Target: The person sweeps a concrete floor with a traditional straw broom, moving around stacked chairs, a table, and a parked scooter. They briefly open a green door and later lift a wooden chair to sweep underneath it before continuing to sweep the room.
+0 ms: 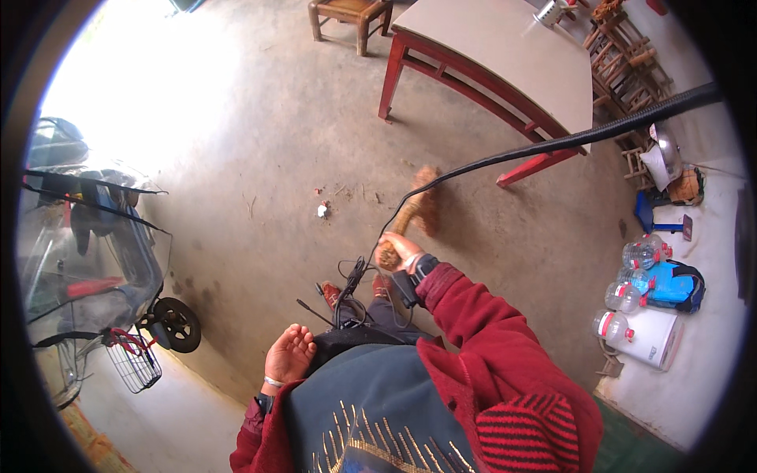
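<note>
My right hand [397,250] is closed around the handle of a short straw broom [423,204], whose blurred bristle head lies at the floor in front of me. Left of the broom are a small white scrap [322,210] and bits of dry debris [366,195] on the concrete floor. My left hand [291,353] hangs near my waist, fingers a little curled, holding nothing. Black cables [352,278] dangle at my waist, and a thick black sleeved cable [532,151] runs from there across the view to the upper right.
A red-legged table [497,53] stands ahead on the right, with a wooden stool [350,10] beyond it. An electric scooter [118,236] under a clear cover is at the left. Plastic bottles [624,295], a white box [647,343] and stacked wooden stools [621,65] line the right wall.
</note>
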Available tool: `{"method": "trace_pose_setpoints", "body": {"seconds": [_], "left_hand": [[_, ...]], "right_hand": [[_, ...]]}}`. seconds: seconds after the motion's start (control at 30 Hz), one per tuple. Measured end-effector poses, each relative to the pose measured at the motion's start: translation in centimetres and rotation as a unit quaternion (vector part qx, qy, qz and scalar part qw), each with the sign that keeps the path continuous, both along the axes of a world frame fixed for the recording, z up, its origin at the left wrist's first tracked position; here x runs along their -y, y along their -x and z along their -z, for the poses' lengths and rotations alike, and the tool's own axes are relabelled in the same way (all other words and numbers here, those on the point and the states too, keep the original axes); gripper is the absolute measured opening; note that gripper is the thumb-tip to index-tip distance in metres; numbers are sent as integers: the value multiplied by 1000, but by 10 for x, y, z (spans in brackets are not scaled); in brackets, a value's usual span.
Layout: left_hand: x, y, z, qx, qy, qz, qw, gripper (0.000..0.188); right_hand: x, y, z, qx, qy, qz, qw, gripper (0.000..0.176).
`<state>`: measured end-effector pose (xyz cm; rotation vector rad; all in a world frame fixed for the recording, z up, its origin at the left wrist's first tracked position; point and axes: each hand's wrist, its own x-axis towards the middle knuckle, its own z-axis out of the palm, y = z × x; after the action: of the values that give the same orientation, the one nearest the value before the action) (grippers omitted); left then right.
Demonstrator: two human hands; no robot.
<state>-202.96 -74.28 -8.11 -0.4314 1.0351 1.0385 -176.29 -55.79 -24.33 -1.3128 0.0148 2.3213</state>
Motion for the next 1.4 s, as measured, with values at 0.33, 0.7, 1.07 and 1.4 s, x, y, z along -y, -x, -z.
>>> {"method": "trace_pose_setpoints", "body": {"seconds": [0.33,0.7,1.07,1.4], "left_hand": [[-19,18,7,32,-20,40,999,7],[-17,44,15,56,-46,0,997,8],[26,103,13,34,-73,-77,994,7],[-3,128,9,52,-139,-21,989,8]], "right_hand": [[-55,0,-58,-337,171,98,921,18],[30,-23,-98,-142,162,120,969,15],[18,138,-42,-115,41,-101,987,22],[-18,127,-77,-313,168,60,933,18]]}}
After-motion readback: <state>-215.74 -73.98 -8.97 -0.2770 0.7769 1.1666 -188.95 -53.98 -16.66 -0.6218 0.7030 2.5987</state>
